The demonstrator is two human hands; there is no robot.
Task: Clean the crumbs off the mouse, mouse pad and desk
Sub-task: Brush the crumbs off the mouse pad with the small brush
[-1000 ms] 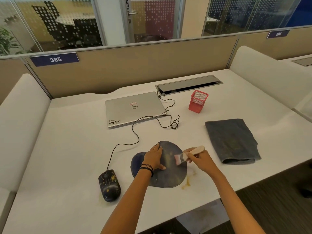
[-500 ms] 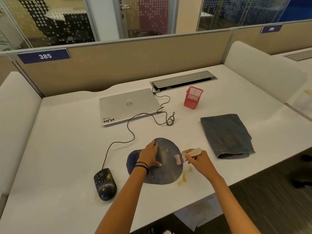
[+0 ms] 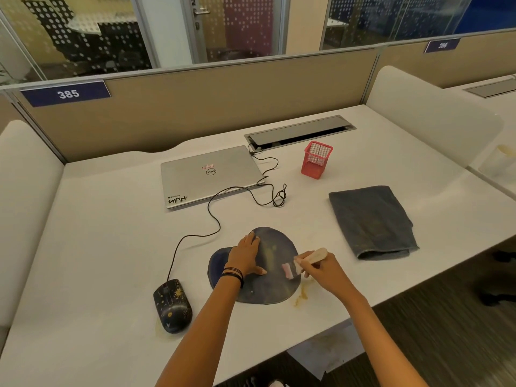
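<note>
Left hand (image 3: 245,255) flat, pinning mouse pad (image 3: 268,291). Right hand (image 3: 321,270) grips brush (image 3: 307,261), bristles on pad; crumbs (image 3: 301,296) at 5 o'clock, nearer right hand.

Far past your left hand (image 3: 244,256) lies a shut silver laptop (image 3: 209,174). Beyond your right hand (image 3: 321,272) stand a red cup (image 3: 317,160) and a folded grey cloth (image 3: 368,219).

On one bench (image 3: 111,247): one laptop (image 3: 209,174), one mouse (image 3: 172,305), one mouse pad (image 3: 268,291), one brush (image 3: 307,261), one folded grey cloth (image 3: 371,219), one red mesh cup (image 3: 317,160), one black cable (image 3: 215,216). Two hands: one left hand (image 3: 245,255), one right hand (image 3: 321,269). Two yellowish smears: one mouse-side crumb patch (image 3: 159,325), one pad-side crumb patch (image 3: 301,296).
</note>
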